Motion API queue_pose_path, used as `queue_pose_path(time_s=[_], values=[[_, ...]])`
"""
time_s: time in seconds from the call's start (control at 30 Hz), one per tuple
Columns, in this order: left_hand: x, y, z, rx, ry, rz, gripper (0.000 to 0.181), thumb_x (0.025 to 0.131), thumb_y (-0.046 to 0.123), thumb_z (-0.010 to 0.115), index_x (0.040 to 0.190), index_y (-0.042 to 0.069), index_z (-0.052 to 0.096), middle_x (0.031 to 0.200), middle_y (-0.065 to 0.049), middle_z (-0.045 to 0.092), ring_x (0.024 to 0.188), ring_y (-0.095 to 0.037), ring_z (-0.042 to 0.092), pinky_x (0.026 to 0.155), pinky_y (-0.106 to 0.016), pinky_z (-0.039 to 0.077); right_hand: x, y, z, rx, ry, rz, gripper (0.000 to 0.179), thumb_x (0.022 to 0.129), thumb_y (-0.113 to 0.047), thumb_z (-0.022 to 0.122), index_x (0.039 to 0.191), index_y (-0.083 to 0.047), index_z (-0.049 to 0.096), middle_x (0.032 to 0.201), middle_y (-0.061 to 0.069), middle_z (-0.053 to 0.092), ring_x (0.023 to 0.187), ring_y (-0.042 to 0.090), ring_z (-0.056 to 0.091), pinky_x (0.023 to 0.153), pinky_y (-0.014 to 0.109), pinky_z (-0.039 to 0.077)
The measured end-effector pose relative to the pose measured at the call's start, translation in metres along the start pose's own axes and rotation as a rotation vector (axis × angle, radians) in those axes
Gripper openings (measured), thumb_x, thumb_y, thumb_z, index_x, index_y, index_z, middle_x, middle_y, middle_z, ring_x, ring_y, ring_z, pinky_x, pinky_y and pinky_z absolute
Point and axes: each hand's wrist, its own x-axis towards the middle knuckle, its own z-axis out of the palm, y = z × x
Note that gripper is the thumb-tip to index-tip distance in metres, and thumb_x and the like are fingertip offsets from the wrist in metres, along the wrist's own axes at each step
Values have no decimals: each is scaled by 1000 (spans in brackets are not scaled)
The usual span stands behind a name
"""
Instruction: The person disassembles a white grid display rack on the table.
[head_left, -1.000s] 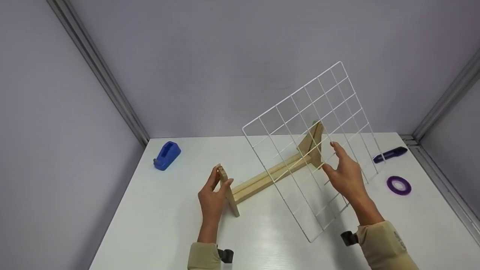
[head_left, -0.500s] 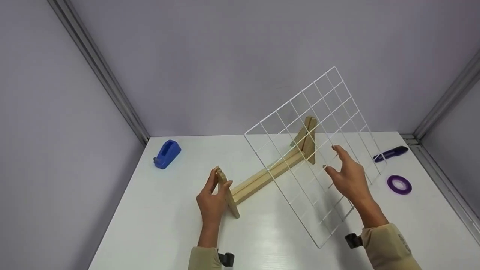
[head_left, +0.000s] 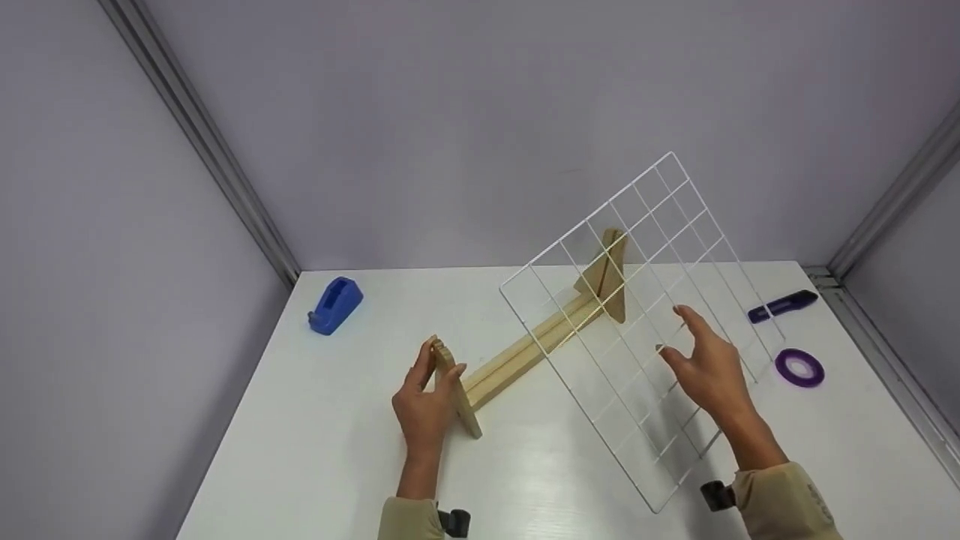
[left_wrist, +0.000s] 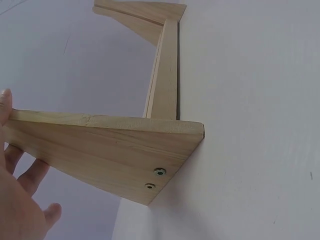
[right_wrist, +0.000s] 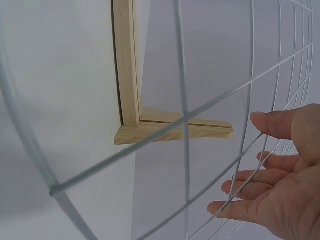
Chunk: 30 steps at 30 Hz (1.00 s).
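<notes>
A light wooden stand (head_left: 502, 376), a grooved beam between two upright end pieces, sits diagonally on the white table. My left hand (head_left: 423, 411) grips the upper part of its near end piece (left_wrist: 90, 145), thumb on one face and fingers on the other. Two metal bolts (left_wrist: 159, 171) show low on that piece. My right hand (head_left: 714, 379) holds a white wire grid panel (head_left: 587, 219) tilted in the air, with thumb and fingers around its wires. The panel overlaps the stand's far end piece (head_left: 613, 289) in the head view; in the right wrist view, the wires (right_wrist: 185, 119) pass before the stand.
A blue tape dispenser (head_left: 335, 306) stands at the back left of the table. At the right lie a dark purple utility knife (head_left: 782, 306) and a purple ring (head_left: 783, 369), perhaps a tape roll. Grey walls with metal rails (head_left: 225, 172) border the table.
My right hand has moved down and slightly right with the grid panel. The stand's far end has swung to the left, while my left hand stays nearly in place on the near end piece.
</notes>
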Motion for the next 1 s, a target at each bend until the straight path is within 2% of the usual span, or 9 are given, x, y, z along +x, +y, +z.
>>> queue_pose_path(time_s=[0.23, 0.73, 1.0], values=[[-6, 0, -2, 22, 59, 76, 62, 80, 22, 87, 137, 8, 65, 127, -15, 70, 115, -32, 70, 116, -64, 34, -10, 10, 9, -2, -8, 21, 65, 90, -6, 72, 149, -4, 45, 58, -4, 31, 52, 10, 29, 50, 28, 30], [-10, -3, 0, 55, 97, 87, 64, 79, 23, 88, 137, 11, 65, 130, -10, 69, 118, -28, 68, 117, -61, 36, -18, 23, 17, -28, -70, 43, 64, 91, -6, 70, 150, -3, 44, 60, -4, 30, 55, 11, 30, 54, 29, 31], [-10, 0, 0, 50, 108, 95, 63, 79, 21, 88, 136, 7, 65, 130, -10, 68, 121, -28, 66, 117, -62, 35, -24, 27, 21, -29, -90, 51, 65, 90, -4, 70, 150, -3, 44, 58, -5, 28, 53, 9, 26, 52, 28, 29]])
